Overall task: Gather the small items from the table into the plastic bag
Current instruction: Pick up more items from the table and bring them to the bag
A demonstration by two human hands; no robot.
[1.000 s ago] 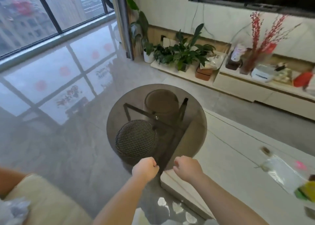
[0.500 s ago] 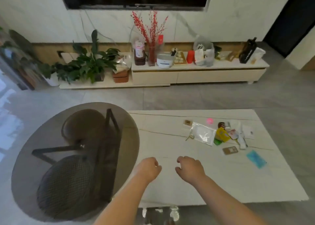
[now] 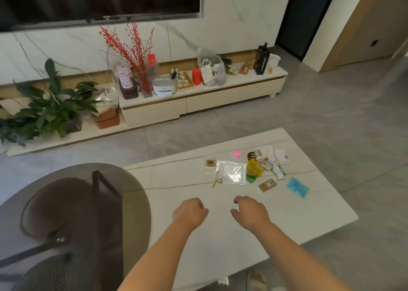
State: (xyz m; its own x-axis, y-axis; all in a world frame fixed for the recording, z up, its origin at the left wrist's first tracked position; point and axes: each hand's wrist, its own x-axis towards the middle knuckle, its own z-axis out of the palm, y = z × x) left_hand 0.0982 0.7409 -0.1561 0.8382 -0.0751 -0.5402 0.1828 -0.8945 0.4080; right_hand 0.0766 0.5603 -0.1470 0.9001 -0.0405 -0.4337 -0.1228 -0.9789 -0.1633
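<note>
Both hands are seen at lower centre of the frame, held over the white table (image 3: 220,246), side by side and apart. Left hand (image 3: 190,211): fingers curled into a loose fist, nothing held. Right hand (image 3: 250,211): fingers bent downward and loosely curled, nothing held.

The clear plastic bag (image 3: 231,172) is lying flat on the table, at centre right of the frame, beyond the hands and well apart from them. Small items are scattered round it: a small tan box (image 3: 210,164) just to its left, a gold clip (image 3: 217,181) at its lower left corner, a pink round item (image 3: 236,153) above it, a yellow packet (image 3: 255,168) just to its right. Further right, a brown card (image 3: 267,185) and a blue packet (image 3: 297,187) are noted. A smoked-glass round table (image 3: 66,213) fills the lower left.
</note>
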